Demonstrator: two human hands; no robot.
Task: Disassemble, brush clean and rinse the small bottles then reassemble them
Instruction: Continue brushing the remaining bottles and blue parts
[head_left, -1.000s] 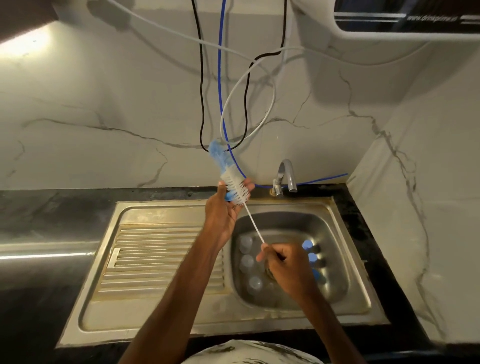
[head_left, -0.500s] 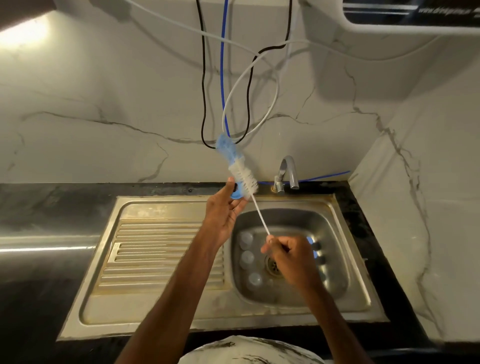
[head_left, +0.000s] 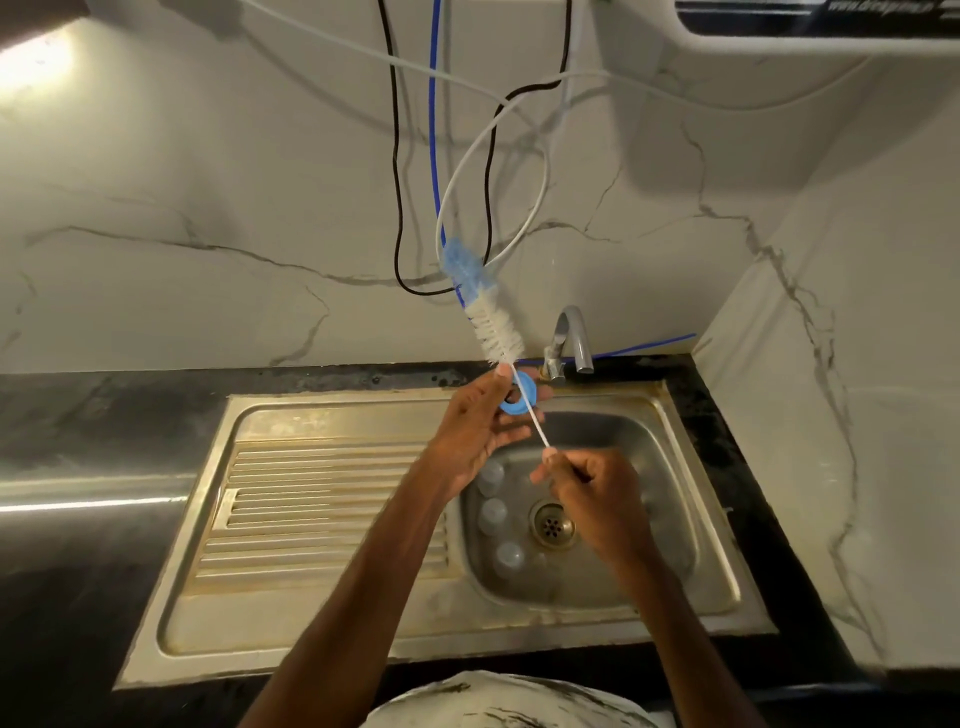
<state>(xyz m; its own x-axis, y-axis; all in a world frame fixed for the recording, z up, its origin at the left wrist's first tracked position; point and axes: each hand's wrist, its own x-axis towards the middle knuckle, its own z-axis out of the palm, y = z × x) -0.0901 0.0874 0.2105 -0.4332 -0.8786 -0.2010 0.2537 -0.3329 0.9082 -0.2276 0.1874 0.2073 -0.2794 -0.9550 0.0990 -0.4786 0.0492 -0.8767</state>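
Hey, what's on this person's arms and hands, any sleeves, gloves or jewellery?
No sleeves in view: both forearms are bare. Left hand and right hand have no gloves, rings or watch visible. A white garment with dark streaks shows below.

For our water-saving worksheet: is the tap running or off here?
Off, as far as the picture shows: no stream falls from the spout of the tap into the sink basin below it.

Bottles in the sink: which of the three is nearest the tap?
The rear bottle, next to the left hand; the other two are closer to the sink's front edge.
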